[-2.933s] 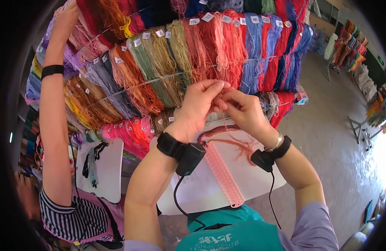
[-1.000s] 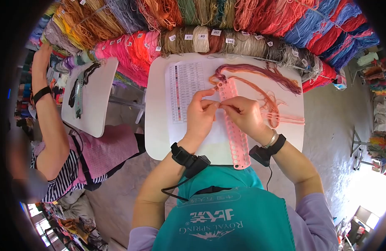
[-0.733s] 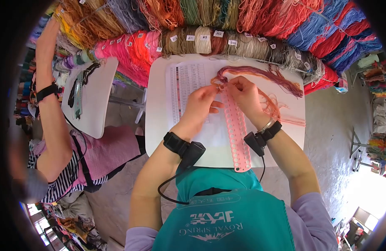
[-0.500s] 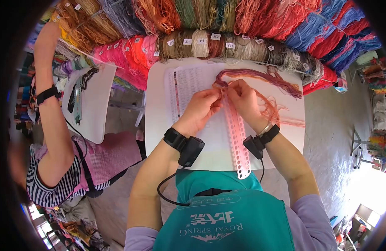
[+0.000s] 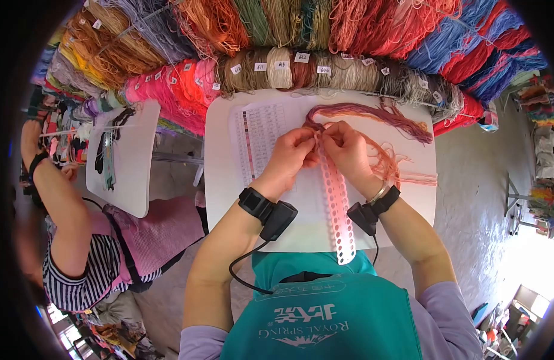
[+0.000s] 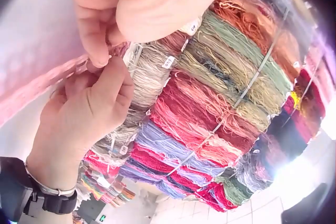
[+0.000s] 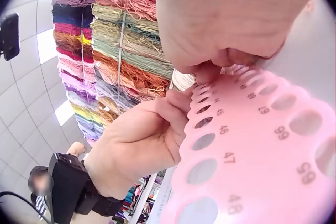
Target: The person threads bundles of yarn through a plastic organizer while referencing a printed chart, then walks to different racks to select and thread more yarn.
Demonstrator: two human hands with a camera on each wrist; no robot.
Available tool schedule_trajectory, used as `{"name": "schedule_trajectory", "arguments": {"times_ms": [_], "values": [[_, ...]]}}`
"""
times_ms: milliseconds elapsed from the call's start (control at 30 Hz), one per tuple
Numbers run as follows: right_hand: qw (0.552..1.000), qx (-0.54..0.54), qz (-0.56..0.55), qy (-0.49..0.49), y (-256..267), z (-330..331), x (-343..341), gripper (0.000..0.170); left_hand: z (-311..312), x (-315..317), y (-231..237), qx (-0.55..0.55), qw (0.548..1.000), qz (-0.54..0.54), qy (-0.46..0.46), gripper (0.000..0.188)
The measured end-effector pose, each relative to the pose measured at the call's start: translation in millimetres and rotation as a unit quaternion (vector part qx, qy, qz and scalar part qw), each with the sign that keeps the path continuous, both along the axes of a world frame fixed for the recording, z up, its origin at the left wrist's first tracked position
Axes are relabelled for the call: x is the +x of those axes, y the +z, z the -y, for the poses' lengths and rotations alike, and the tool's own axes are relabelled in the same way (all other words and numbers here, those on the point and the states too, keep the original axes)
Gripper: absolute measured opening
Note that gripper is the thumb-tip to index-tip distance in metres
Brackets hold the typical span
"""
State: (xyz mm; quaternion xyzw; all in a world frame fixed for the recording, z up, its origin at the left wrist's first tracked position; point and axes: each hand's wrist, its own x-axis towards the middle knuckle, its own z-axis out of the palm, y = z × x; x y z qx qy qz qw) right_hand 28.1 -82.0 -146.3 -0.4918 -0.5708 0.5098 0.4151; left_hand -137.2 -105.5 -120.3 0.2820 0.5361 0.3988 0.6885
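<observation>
A long pink strip with numbered holes along both edges slants over the white table. At its far end the left hand and the right hand meet, fingertips pinching the strip's end, where thread is partly hidden by the fingers. In the right wrist view the left hand lies beside the strip with curled fingers, and the right hand covers its far end. Purple and orange thread runs from behind the fingertips to the right; peach thread lies beside the right hand.
A printed chart lies on the table, left of the hands. Labelled skeins hang in rows beyond the far edge. On the left, another person sits near a smaller white table with dark thread.
Both hands came down from the hanging skeins to the strip's far end. The strip has shifted toward the wearer. The other person's raised arm has lowered.
</observation>
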Motion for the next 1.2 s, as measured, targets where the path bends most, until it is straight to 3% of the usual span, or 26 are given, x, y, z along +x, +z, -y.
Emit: {"name": "schedule_trajectory", "arguments": {"times_ms": [233, 333, 433, 533, 667, 833, 933, 1200], "values": [[0.998, -0.044, 0.007, 0.033, 3.6, -0.4, 1.2, 0.013, -4.7, -1.7, 3.5, 0.010, 0.999, -0.014, -0.028, 0.018], [0.997, -0.059, -0.046, 0.038, 1.1, -2.0, -0.4, 0.014, -6.9, -2.0, 3.9, 0.019, 0.998, -0.052, -0.035, 0.017], [0.998, -0.033, 0.011, 0.051, 2.9, -2.5, -1.0, 0.015, -6.4, -7.7, 16.4, 0.040, 0.978, -0.198, -0.055, 0.016], [0.985, -0.016, 0.145, 0.093, 19.2, -3.8, -2.2, 0.018, -6.8, -34.6, 11.6, 0.132, 0.927, -0.348, -0.053, 0.016], [0.970, 0.040, 0.217, 0.101, 22.5, -4.9, -8.4, 0.019, -7.9, -56.2, 3.4, 0.112, 0.955, -0.266, -0.064, 0.016], [0.958, 0.070, 0.252, 0.117, 38.1, -11.7, -21.2, 0.016, -4.3, -54.7, 21.3, 0.003, 0.977, -0.192, -0.090, 0.018], [0.974, -0.057, 0.149, 0.159, 47.6, -13.9, -30.3, 0.016, -0.4, -54.8, 22.0, -0.026, 0.986, -0.133, -0.093, 0.020], [0.973, -0.060, 0.157, 0.156, 24.1, -10.7, -35.7, 0.025, 4.6, -76.4, 17.4, -0.052, 0.997, -0.041, -0.051, 0.019]]}}
